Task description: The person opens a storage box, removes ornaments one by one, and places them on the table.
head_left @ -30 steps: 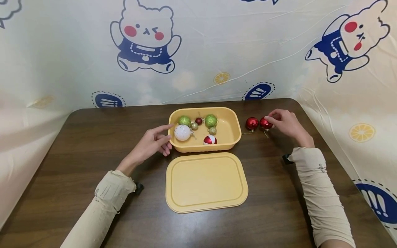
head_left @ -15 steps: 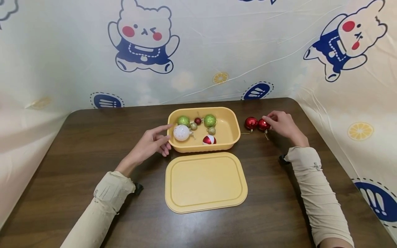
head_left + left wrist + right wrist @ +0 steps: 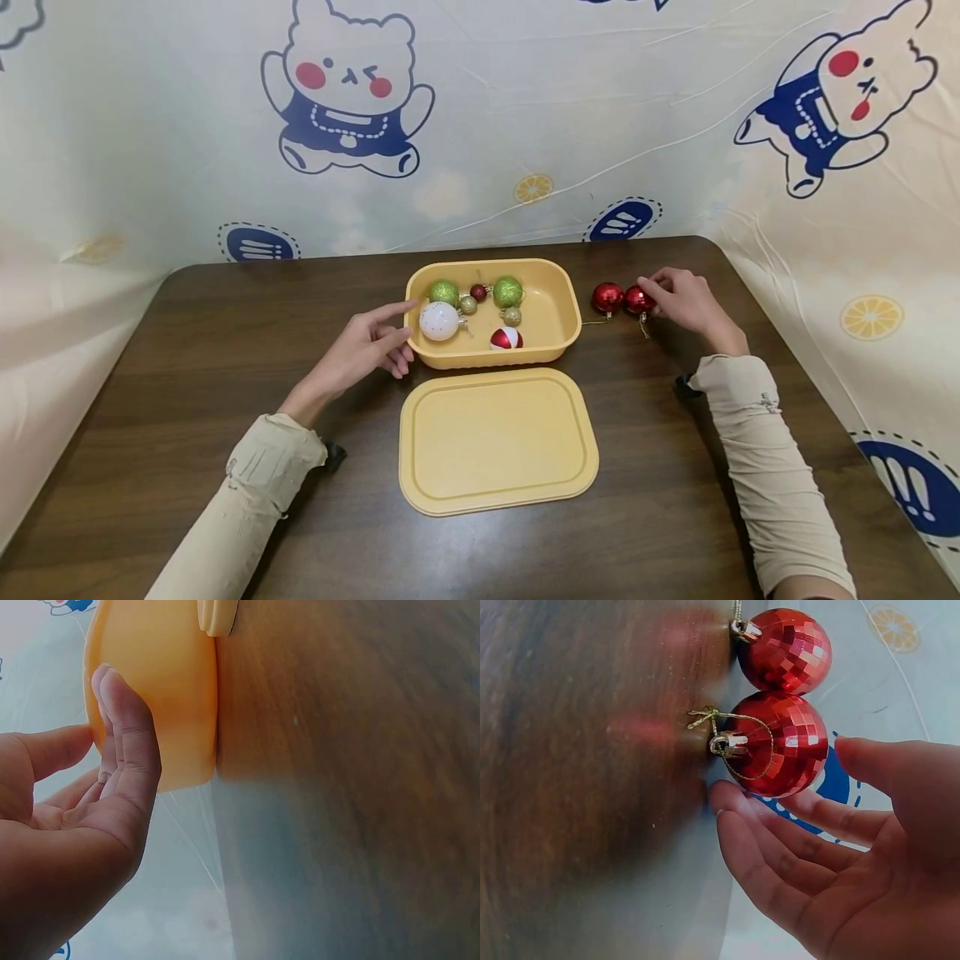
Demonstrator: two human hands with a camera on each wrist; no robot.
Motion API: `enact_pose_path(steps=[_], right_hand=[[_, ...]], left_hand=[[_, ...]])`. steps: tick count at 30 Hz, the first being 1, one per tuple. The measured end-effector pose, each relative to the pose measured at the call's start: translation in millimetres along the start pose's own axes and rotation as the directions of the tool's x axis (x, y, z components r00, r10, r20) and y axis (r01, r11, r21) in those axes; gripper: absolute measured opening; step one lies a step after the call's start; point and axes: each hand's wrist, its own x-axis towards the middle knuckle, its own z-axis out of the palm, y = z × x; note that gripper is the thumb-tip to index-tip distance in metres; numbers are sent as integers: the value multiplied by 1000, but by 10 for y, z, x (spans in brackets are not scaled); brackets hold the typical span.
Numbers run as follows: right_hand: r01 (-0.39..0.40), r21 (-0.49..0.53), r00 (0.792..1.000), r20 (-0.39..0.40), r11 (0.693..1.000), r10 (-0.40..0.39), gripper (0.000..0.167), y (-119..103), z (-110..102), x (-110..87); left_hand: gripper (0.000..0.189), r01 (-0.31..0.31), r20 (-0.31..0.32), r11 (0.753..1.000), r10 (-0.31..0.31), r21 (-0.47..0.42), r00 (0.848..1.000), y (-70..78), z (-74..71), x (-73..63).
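Observation:
Two shiny red Christmas balls stand side by side right of the yellow box (image 3: pixel 567 346). My right hand (image 3: pixel 686 302) has thumb and index finger around the right-hand red Christmas ball (image 3: pixel 780 769), its other fingers loosely bent beneath. A gold cord loops from that ball's cap. The left-hand red Christmas ball (image 3: pixel 607 297) touches it. My left hand (image 3: pixel 360 350) rests at the box's left end, index finger at the rim, the others relaxed along the outer wall. Inside lie a white ball (image 3: pixel 439 322), two green glitter balls, and several smaller ones including a red-and-white ball (image 3: pixel 506 337).
The yellow lid (image 3: pixel 498 442) lies flat on the dark wooden table (image 3: pixel 322 533), just in front of the box. A printed cloth (image 3: pixel 480 108) with cartoon bears hangs behind the table and along its sides.
The right-hand red ball has shifted slightly left against the other, and its cord hangs toward the front. My right thumb has slid a little. My left hand stays put.

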Motion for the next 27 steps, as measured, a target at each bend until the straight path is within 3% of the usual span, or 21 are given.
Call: enact_pose_path(steps=[12,27], right_hand=[[-12,-4,998,63,1000,12,52,-40,1,-4],[24,-39,1000,-2,999,-24,51,-78,-62,-48]], left_hand=[[50,-3,-3,1000,3,-1,1000,-15,-9,6],[50,-16,3,1000,16,-17,1000,-14,-5,14]])
